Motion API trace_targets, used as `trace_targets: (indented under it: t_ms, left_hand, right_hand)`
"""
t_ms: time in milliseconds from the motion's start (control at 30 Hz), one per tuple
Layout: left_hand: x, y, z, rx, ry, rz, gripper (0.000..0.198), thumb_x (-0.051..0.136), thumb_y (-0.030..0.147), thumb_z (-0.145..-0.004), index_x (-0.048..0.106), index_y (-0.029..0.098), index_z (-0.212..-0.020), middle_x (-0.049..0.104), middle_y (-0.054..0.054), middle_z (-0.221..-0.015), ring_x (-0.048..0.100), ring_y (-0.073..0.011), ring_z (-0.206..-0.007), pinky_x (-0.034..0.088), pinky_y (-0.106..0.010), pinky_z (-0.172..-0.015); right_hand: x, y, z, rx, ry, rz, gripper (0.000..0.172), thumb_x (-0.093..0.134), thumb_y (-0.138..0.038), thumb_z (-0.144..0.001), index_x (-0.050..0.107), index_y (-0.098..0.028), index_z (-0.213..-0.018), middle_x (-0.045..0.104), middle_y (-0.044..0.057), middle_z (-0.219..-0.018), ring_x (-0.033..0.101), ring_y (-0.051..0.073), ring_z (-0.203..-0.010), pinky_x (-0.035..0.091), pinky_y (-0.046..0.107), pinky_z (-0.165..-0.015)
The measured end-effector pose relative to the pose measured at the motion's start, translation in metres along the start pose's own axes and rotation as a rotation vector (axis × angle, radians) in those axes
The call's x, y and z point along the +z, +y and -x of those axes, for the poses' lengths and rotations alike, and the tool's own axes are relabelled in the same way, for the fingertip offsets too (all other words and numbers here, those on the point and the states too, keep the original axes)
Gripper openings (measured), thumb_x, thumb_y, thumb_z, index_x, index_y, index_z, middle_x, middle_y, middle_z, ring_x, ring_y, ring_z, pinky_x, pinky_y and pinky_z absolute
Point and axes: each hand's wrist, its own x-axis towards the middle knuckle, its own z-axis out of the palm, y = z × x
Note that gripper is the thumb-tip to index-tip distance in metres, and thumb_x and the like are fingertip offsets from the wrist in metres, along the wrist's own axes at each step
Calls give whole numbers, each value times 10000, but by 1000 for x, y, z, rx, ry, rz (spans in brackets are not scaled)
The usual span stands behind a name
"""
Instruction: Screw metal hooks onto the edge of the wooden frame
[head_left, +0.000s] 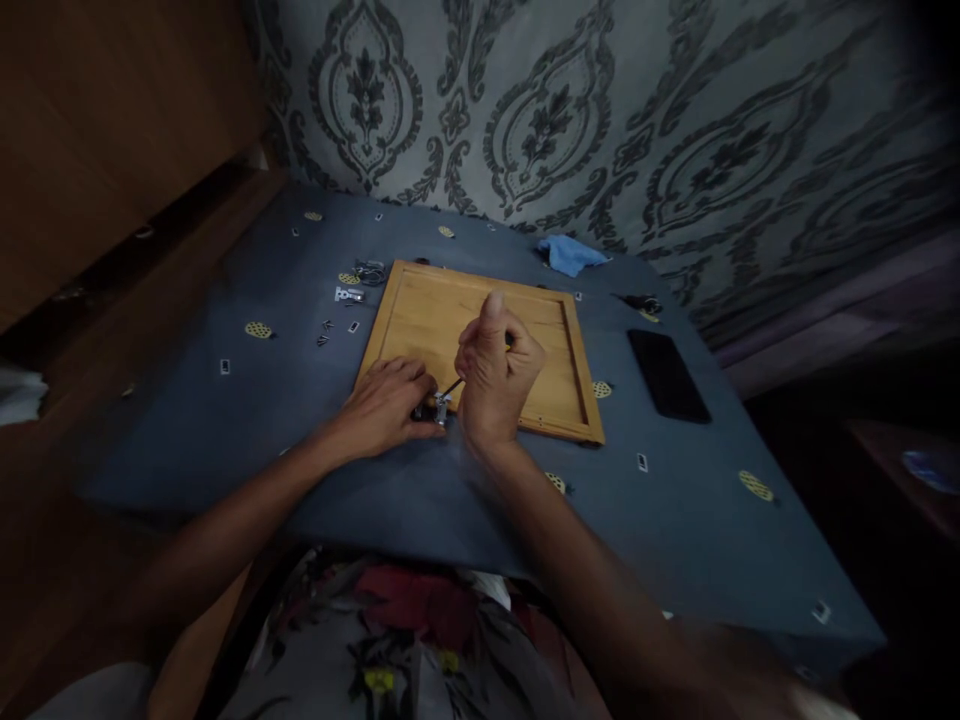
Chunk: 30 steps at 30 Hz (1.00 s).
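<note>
A shallow wooden tray (551, 300) lies on a blue cloth-covered table (247, 430). My right hand (495, 375) is closed around a screwdriver whose thin shaft (452, 387) slants down to a small metal fitting (439, 408) at the tray's near left edge. Thumb raised, that hand hovers over the tray's front part. My left hand (386, 405) rests on the tray's near left corner, fingers curled and pressing on the metal fitting to hold it in place.
A black phone (667, 375) lies right of the tray. A blue rag (570, 253) sits at the back by the patterned wall. Small metal hardware (350, 294) and screws (324, 332) are scattered left of the tray. A wooden cabinet (112, 130) stands at left.
</note>
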Motion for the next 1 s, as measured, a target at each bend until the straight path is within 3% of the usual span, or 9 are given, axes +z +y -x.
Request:
trace_targets:
  t_ms: [233, 367, 667, 800, 900, 1000]
  left_hand:
    - [1, -6, 1, 29, 21, 2, 461, 690, 593, -920, 638, 186, -1130, 645, -88, -1130, 582, -301, -1116, 441, -432, -957]
    - [2, -8, 2, 47, 50, 21, 453, 674, 606, -928, 646, 193, -1112, 650, -82, -1110, 586, -288, -1089, 442, -423, -944]
    - [0, -13, 2, 39, 52, 103, 589, 750, 647, -851, 648, 180, -1196, 674, -93, -1128, 620, -308, -1088, 469, -442, -950]
    - [-14, -10, 5, 77, 176, 291, 409, 647, 527, -970, 646, 190, -1202, 700, -88, -1143, 652, -278, -1101, 507, -422, -970]
    - [-27, 5, 5, 133, 253, 441, 264, 650, 393, -976, 651, 207, -1162, 726, -72, -1179, 675, -249, -1109, 525, -381, -979]
    - [-35, 22, 0, 149, 298, 589, 155, 677, 311, -936, 643, 208, -1046, 741, -27, -1020, 706, -198, -942, 555, -296, -795]
  right_hand:
    - [-19, -24, -6, -105, -55, -52, 539, 582, -645, -963, 547, -235, -615, 334, -70, -504, 310, 86, -427, 261, 253, -424]
    - [-29, -29, -7, -19, -120, -78, 573, 572, -711, -936, 544, -237, -616, 276, -87, -458, 243, 82, -392, 209, 249, -390]
    - [-41, -22, 2, 82, -157, -114, 579, 536, -741, -932, 558, -242, -637, 346, -66, -472, 306, 100, -415, 270, 254, -408]
    - [-38, -28, -2, 103, -220, -119, 607, 448, -779, -948, 574, -242, -694, 354, -64, -502, 352, 110, -438, 322, 268, -438]
    - [-33, -35, -4, 93, -261, -110, 622, 424, -801, -945, 595, -237, -744, 400, -50, -548, 415, 124, -485, 395, 287, -484]
    - [-26, -43, -6, 70, -306, -154, 562, 473, -749, -963, 601, -241, -758, 447, -34, -617, 460, 129, -541, 451, 296, -538]
